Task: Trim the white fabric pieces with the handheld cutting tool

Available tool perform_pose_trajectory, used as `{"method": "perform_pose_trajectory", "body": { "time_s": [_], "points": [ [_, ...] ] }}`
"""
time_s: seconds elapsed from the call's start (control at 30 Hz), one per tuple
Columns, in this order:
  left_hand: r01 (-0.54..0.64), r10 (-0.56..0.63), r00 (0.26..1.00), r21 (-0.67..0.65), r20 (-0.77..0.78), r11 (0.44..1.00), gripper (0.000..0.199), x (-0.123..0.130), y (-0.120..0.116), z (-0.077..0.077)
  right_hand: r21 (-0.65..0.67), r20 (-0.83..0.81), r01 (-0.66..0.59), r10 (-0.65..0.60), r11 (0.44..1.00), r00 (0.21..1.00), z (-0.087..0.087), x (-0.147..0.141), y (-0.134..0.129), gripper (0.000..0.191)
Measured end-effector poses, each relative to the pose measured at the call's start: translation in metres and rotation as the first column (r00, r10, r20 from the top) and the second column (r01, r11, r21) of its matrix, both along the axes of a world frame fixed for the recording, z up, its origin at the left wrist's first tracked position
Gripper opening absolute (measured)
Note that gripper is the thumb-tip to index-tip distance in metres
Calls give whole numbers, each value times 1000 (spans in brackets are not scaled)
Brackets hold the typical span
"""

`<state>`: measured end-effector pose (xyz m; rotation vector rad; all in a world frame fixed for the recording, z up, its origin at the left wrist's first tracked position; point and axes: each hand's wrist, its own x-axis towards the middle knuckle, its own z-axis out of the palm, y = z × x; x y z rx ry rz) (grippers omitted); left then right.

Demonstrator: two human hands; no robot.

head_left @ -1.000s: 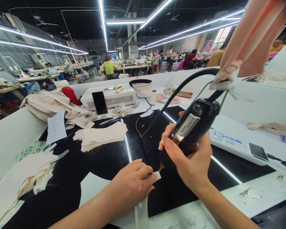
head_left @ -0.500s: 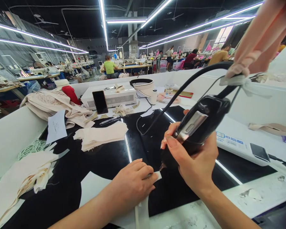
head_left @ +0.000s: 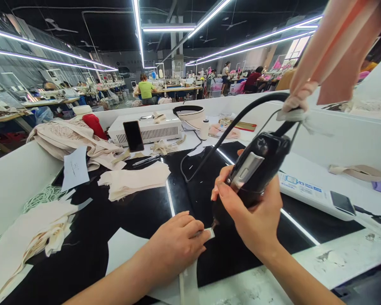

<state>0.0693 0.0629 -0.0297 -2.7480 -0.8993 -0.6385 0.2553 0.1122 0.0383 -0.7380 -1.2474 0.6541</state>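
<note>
My right hand is wrapped around a black corded handheld power tool with a silver lever on its side. The tool is tilted and hangs from a knotted pink cloth strip. Its thin metal tip points down, very close to the end of a narrow white strip. My left hand is closed on that strip, fingertips pressed near its end, and covers most of it. Under my left forearm lie a white sheet and a pale band running toward the near edge.
On the black tabletop lie stacked cream fabric pieces and a fabric pile. Farther back stand a phone, a white vented box and a white bottle. A power strip is at the right; the tool's black cable arches above.
My right hand and the tool have shifted slightly left, bringing the tip closer to the strip's end. The hanging pink cloth swung left too. My left hand has stayed in place.
</note>
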Motion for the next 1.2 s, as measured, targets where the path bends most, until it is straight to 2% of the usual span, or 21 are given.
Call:
{"method": "perform_pose_trajectory", "body": {
  "time_s": [0.23, 0.47, 0.6, 0.77, 1.2],
  "points": [
    [-7, 7, 1000, -19, 3, 1000, 17, -2, 0, -1, 17, -138, -135, 136, 991, 981, 6, 0, -7, 37],
    [-4, 4, 1000, -70, -1, 998, 18, -5, 0, 2, -21, -75, -34, 32, 999, 997, 4, 0, -10, 31],
    [-3, 9, 999, -150, 35, 989, 17, -13, -5, 10, -16, -70, -77, 75, 997, 995, 2, 1, -10, 33],
    [-22, 34, 997, -178, 64, 984, 19, -23, -16, 15, -13, -64, -93, 92, 996, 994, -1, 4, -14, 37],
    [-52, 65, 994, -136, 91, 989, 20, -28, -32, 1, 16, -123, -148, 149, 989, 981, 5, 4, -15, 36]
  ]
}}
